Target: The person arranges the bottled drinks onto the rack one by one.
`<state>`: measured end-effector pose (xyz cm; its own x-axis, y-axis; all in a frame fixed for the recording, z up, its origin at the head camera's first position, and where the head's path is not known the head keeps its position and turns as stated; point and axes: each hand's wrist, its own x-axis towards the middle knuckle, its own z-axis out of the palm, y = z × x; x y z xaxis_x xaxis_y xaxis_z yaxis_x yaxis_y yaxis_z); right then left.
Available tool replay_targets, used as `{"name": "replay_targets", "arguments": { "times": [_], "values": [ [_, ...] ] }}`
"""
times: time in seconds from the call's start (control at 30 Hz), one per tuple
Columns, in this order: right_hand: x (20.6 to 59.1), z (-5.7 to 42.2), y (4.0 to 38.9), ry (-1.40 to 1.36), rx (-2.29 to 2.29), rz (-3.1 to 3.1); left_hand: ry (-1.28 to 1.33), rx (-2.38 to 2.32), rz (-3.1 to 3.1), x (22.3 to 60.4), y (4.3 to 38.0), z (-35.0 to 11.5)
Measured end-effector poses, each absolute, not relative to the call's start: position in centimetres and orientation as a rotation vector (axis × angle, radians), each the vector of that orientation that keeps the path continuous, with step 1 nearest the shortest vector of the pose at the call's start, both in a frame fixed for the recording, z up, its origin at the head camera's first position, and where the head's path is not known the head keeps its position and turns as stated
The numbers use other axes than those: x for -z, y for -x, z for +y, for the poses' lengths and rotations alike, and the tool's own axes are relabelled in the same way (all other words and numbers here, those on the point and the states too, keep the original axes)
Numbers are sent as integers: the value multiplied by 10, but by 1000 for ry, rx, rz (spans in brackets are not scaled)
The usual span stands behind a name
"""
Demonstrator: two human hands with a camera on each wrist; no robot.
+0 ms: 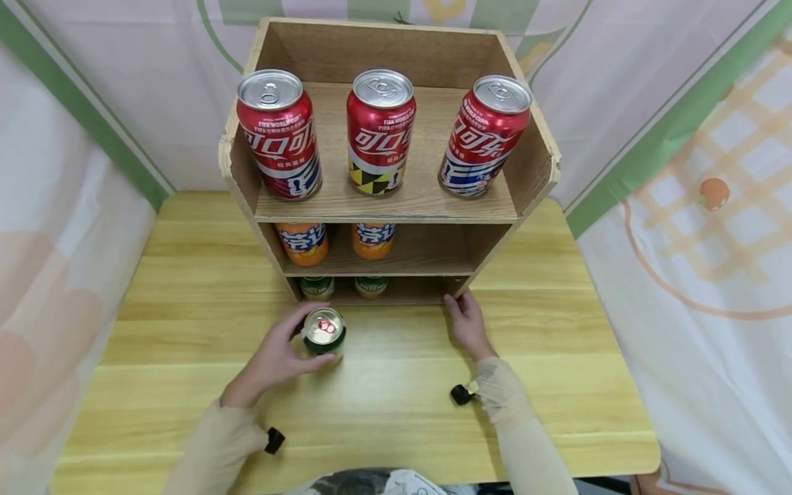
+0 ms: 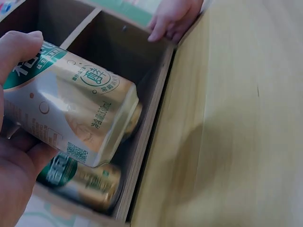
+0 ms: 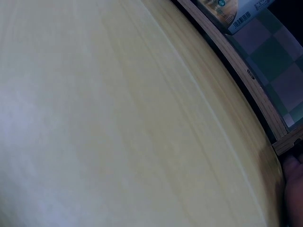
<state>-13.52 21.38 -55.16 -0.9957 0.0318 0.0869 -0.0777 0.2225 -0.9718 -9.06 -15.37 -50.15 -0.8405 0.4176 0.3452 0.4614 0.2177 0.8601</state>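
My left hand (image 1: 276, 357) grips a green and gold drink can (image 1: 324, 335), thumb on one side and fingers on the other. In the left wrist view this can (image 2: 80, 99) is tilted and in front of the bottom compartment, its base toward the tabletop. My right hand (image 1: 468, 323) holds the lower right front corner of the wooden shelf (image 1: 386, 220), thumb and fingers on either side of its side wall. Only part of the right hand (image 3: 294, 189) shows at the edge of the right wrist view. Two similar green cans (image 1: 371, 286) stand in the bottom compartment, mostly hidden by the boards above.
Three red cola cans (image 1: 380, 134) stand spaced apart on the top level. Two orange soda cans (image 1: 373, 240) are on the middle level, toward the left. The shelf stands on a wooden table (image 1: 396, 412), with patterned cloth (image 1: 699, 261) around it.
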Motion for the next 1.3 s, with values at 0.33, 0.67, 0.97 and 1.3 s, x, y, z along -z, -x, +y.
{"name": "replay_targets", "arguments": {
  "times": [0.33,0.67,0.97,1.3],
  "values": [
    [551,213,135,-52,-1890,-2392,952,1743,-2457,498,109,-118],
    [550,212,134,-39,-1904,-2395,1048,1785,-2473,500,122,-88],
    [552,213,135,-21,-1949,-2377,1038,1823,-2540,507,130,-63],
    [552,213,137,-32,-1905,-2392,1015,1925,-2511,521,139,-29]
  ]
}}
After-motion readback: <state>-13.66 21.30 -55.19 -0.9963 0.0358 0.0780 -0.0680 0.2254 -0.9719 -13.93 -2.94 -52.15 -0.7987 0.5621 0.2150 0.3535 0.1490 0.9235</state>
